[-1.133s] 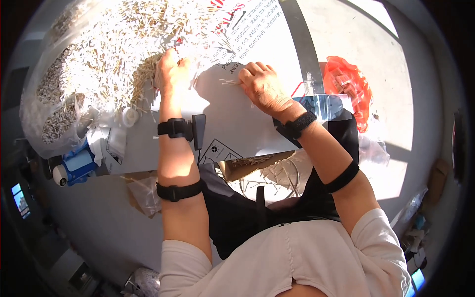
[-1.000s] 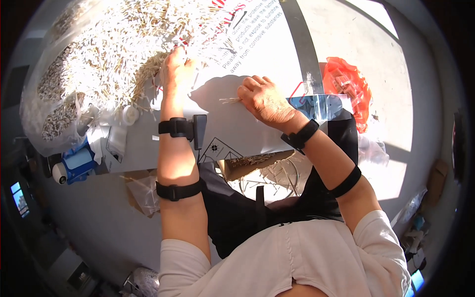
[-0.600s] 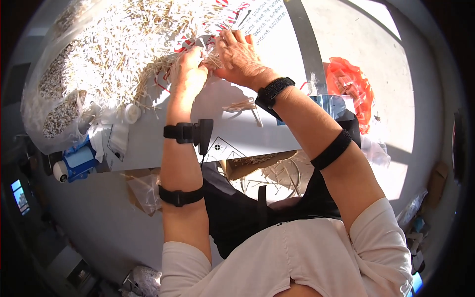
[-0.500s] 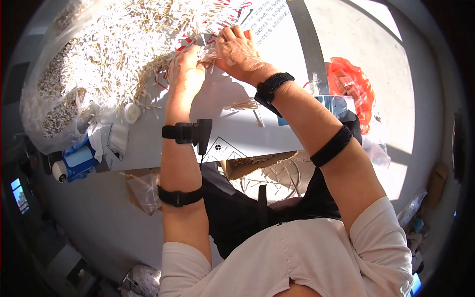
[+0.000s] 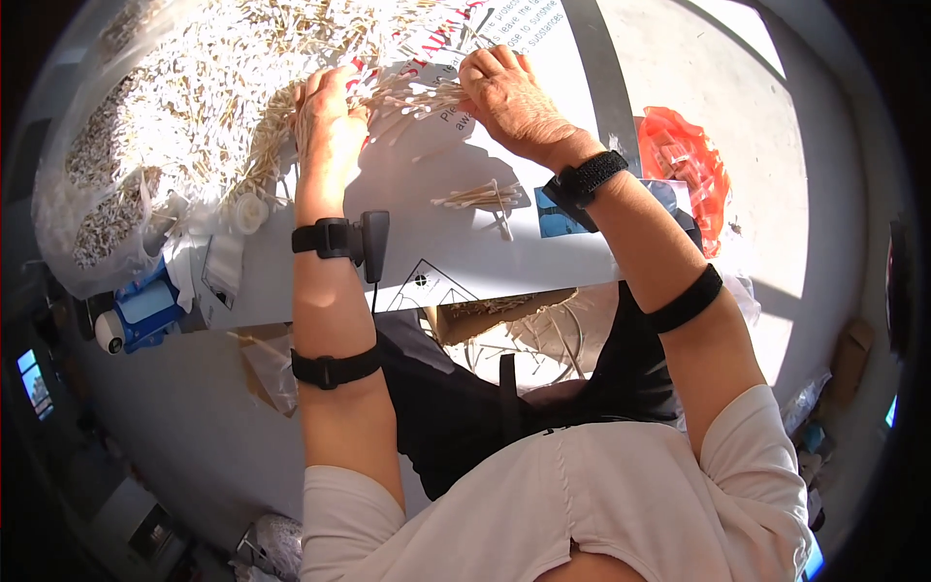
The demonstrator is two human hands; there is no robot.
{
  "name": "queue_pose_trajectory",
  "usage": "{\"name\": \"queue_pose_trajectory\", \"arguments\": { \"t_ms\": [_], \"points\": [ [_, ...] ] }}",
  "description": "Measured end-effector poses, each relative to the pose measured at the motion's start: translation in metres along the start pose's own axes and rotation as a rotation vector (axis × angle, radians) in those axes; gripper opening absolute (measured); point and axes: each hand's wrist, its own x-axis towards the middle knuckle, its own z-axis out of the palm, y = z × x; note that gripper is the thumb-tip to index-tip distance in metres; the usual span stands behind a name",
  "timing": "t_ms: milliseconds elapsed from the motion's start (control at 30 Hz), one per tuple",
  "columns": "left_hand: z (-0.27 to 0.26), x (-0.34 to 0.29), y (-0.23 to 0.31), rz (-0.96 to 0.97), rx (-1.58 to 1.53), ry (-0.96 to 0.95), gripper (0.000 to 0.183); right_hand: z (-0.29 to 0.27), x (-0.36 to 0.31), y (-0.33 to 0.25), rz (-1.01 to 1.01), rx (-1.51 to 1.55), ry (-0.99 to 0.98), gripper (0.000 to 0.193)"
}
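A big heap of cotton swabs (image 5: 223, 87) covers the far left of the white tabletop (image 5: 388, 233). My left hand (image 5: 332, 121) is at the heap's right edge, fingers curled down; whatever is under them is hidden. To the right, my right hand (image 5: 514, 102) is closed on the ends of some cotton swabs (image 5: 432, 97), which fan out leftward over the board. Loose swabs lie between the two hands. Closer to me, a small separate bunch of cotton swabs (image 5: 480, 196) rests on the table, one lying crosswise.
A clear plastic bag (image 5: 58, 233) surrounds the heap's left side. A round white lid (image 5: 250, 213) and a blue-and-white pack (image 5: 145, 312) sit near the left edge. Right of the table is a red plastic bag (image 5: 684, 160). Below the front edge stands a cardboard box (image 5: 504, 315).
My hands, close together before, have moved apart: the left toward the heap, the right to the right. Swabs now show spread between them.
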Motion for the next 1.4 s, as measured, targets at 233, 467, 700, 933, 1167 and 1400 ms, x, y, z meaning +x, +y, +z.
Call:
{"name": "queue_pose_trajectory", "arguments": {
  "t_ms": [233, 467, 700, 933, 1167, 1400],
  "points": [
    [-0.012, -0.031, 0.033, 0.048, -0.154, 0.137, 0.048, -0.009, -0.05, -0.014, -0.064, 0.029, -0.101, 0.039],
    [-0.005, -0.07, 0.082, 0.176, -0.219, -0.168, 0.044, -0.026, -0.08, -0.022, 0.297, 0.258, 0.114, 0.042],
    [-0.007, -0.074, 0.073, 0.097, -0.079, -0.171, 0.038, -0.031, -0.118, -0.068, 0.475, 0.346, -0.262, 0.024],
    [0.003, -0.078, 0.081, 0.116, -0.014, -0.198, 0.013, -0.013, -0.107, -0.078, 0.614, 0.289, -0.196, 0.027],
    [0.003, -0.082, 0.094, 0.116, -0.029, -0.226, 0.021, -0.027, -0.119, -0.063, 0.837, 0.692, -0.118, 0.021],
    [0.016, -0.097, 0.135, 0.205, 0.009, -0.289, 0.079, -0.019, -0.098, -0.022, 0.684, 0.417, 0.157, 0.019]
  ]
}}
